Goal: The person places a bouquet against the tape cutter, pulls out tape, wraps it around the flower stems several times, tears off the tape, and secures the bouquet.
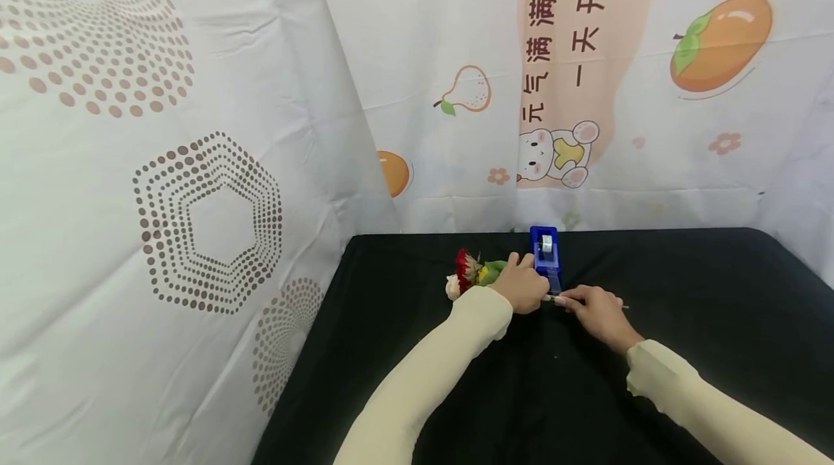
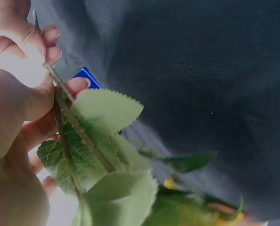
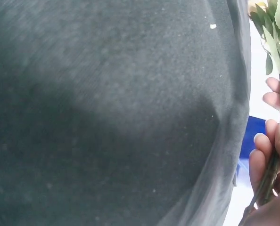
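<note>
A small bunch of flowers (image 1: 464,271), with red and white blooms, lies sideways above the black cloth in the head view. My left hand (image 1: 521,287) grips its stems just below the leaves. Thumb and fingers of my right hand (image 1: 598,314) pinch the same stems lower down, close beside the left hand. The left wrist view shows thin brown stems (image 2: 86,136) and serrated green leaves (image 2: 107,110) by the left palm. Right behind the hands stands a blue tape dispenser (image 1: 544,251) with a roll of tape; neither hand visibly grips it.
Black cloth (image 1: 684,277) covers the table. White printed curtains (image 1: 449,146) hang behind and along the left side. Small pale specks lie on the cloth, among them a white scrap (image 3: 213,26).
</note>
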The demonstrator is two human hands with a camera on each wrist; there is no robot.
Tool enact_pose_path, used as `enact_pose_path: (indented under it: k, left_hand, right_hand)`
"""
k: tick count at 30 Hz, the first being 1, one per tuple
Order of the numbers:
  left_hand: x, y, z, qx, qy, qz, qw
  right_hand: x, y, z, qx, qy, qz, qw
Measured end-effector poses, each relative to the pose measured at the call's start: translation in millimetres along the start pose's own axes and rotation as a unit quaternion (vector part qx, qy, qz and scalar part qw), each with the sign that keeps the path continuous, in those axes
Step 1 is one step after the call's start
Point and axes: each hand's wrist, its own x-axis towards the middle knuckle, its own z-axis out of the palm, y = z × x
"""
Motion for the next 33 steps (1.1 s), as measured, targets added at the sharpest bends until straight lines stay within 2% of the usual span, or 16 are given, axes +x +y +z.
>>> enact_pose_path:
  k: [3, 10, 14, 20, 24, 28, 33]
  left_hand:
    - [-2.7, 0.2, -1.2, -0.002, 0.005, 0.002, 1.0]
    - [-4.5, 0.0, -2.3, 0.061, 0.049, 0.023, 0.9966]
    - [-3.1, -1.1, -1.6, 0.08, 0.062, 0.024, 0.9946]
    - [-2.4, 1.9, 1.7, 0.096, 0.072, 0.012, 0.9926]
    - [-2.9, 4.8, 5.8, 0.101, 0.085, 0.008, 0.9912]
    - [-2.5, 5.4, 8.9, 0.102, 0.097, 0.013, 0.9899]
    - [-1.7, 1.7, 8.2, 0.072, 0.069, 0.017, 0.9949]
  right_hand:
    - [-1, 0, 3, 0.003, -0.001, -0.001, 1.0]
    - [0, -3, 5, 0.034, -0.017, 0.035, 0.999]
    - [3, -4, 4, 0.048, -0.039, 0.061, 0.996]
    - [8, -5, -1, 0.057, -0.085, 0.073, 0.992]
    - [11, -3, -2, 0.041, -0.108, 0.063, 0.991]
    - [14, 1, -4, 0.023, -0.092, 0.028, 0.995]
    - [17, 2, -4, 0.013, -0.065, 0.009, 0.998]
